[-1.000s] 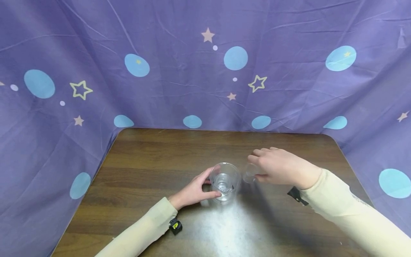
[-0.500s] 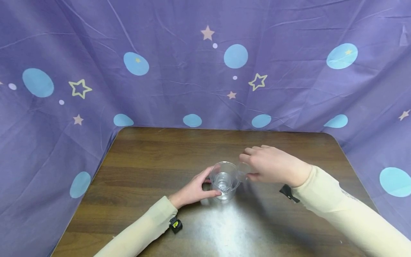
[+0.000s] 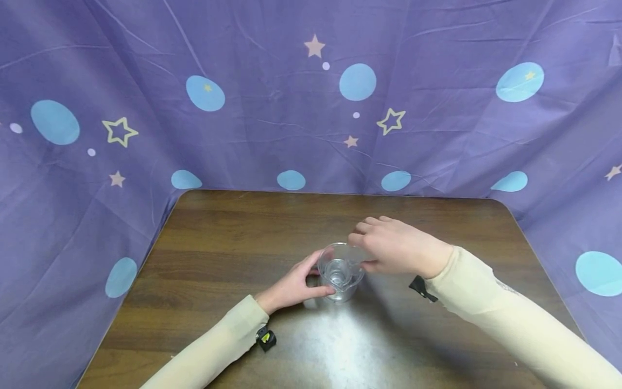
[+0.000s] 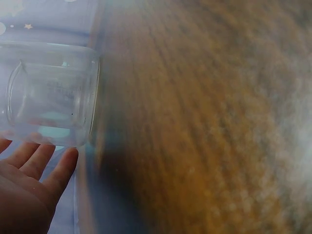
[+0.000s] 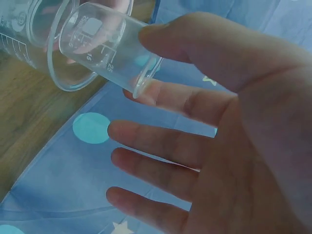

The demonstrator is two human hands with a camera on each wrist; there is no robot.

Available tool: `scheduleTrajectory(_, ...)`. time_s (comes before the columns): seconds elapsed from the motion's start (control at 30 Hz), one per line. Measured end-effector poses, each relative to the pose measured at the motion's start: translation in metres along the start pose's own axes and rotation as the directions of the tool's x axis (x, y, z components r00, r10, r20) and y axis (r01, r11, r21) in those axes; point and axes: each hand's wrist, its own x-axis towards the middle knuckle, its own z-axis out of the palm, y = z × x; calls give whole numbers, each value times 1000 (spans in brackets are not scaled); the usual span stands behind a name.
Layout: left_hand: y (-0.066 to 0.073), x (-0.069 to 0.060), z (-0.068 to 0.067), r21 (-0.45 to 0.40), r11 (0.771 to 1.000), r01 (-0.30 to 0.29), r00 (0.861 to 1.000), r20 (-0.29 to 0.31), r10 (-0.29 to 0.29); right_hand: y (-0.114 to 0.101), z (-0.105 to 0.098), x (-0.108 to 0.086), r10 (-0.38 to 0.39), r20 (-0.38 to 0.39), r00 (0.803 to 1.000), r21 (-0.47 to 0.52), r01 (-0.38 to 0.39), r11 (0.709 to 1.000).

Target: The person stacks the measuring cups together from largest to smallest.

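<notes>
A large clear glass beaker point(image 3: 346, 295) stands upright on the table, and a smaller beaker point(image 4: 51, 100) sits inside it. My left hand point(image 3: 291, 290) holds the large beaker from the left, thumb in front and fingers along its far side. In the right wrist view, my right hand point(image 5: 195, 122) pinches a small graduated beaker point(image 5: 100, 48) near its rim, between thumb and index finger. The other fingers are spread. That small beaker is tilted, its base inside the mouth of the large one. In the head view the right hand point(image 3: 396, 246) partly hides it.
The brown wooden table point(image 3: 233, 232) has rounded far corners. Behind it and at both sides hangs a purple curtain point(image 3: 272, 108) with stars and blue dots. Each wrist wears a small black device, such as the left one point(image 3: 265, 338).
My right hand has moved left with the small beaker, from beside the large beaker to over its mouth. The left hand and the large beaker stay in place.
</notes>
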Motion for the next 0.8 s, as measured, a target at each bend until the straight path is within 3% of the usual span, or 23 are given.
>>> scheduleTrajectory(0.47, 1, 0, -1, 0, 1000, 12, 1000, 7, -12, 3, 20, 15, -24, 21, 999, 4, 24, 1000)
scheduleTrajectory(0.8, 0, 0, 0, -11, 1000, -4, 1000, 6, 4, 0, 33, 22, -22, 90, 996, 30, 20, 999)
